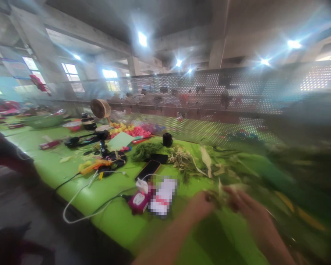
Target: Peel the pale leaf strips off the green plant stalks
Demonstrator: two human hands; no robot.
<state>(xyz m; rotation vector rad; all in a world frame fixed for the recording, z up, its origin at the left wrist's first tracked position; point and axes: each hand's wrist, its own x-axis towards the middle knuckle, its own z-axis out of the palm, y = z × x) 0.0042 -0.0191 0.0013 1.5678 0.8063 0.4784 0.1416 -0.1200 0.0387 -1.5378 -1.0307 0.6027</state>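
Between your two hands sits a small bunch of green leaves and pale strips, low on the green table and just in front of you. Your left hand meets it from the left with the fingers curled in on the stems, though the blur keeps me from telling how firmly it grips. Your right hand touches the same bunch from the right, fingers bent toward it; whether it is clasping or only resting there I cannot tell.

Beyond the bunch lies a loose heap of green foliage and dried husk strips. To the left of the bunch lie a magenta power bank with a white cable, and a black phone just behind that. Further back from the bunch stand a black mug, a pile of yellow and pink pieces and a small round fan. A perforated metal screen runs along the table's far edge.
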